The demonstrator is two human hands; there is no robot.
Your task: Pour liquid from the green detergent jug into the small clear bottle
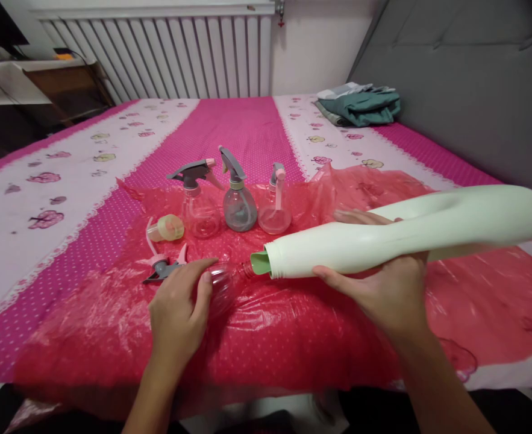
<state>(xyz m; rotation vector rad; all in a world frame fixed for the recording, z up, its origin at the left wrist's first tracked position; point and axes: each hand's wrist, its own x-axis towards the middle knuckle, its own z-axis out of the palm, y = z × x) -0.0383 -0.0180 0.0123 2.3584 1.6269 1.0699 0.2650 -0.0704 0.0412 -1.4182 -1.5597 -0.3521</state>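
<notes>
Pale green bottle (pixel 329 250) tipped at mid-frame, its green spout (pixel 260 263) at the neck of a clear bottle (pixel 222 288).

The right hand (pixel 390 295) has its fingers wrapped around the pale green bottle; the left hand (pixel 179 307) grips the tilted clear bottle over a red plastic sheet (pixel 293 343). Whether spout and neck touch is hard to tell. A wavering wrist could part the narrow neck from the wider spout, and any liquid might run onto the sheet. A loose spray head (pixel 161 267) lies just beyond the left hand, near a yellowish cap (pixel 172 227); three spray bottles (pixel 240 209) stand above centre, close enough to be knocked. Folded clothes (pixel 363 103) lie upper right on the bedspread (pixel 238 129).
</notes>
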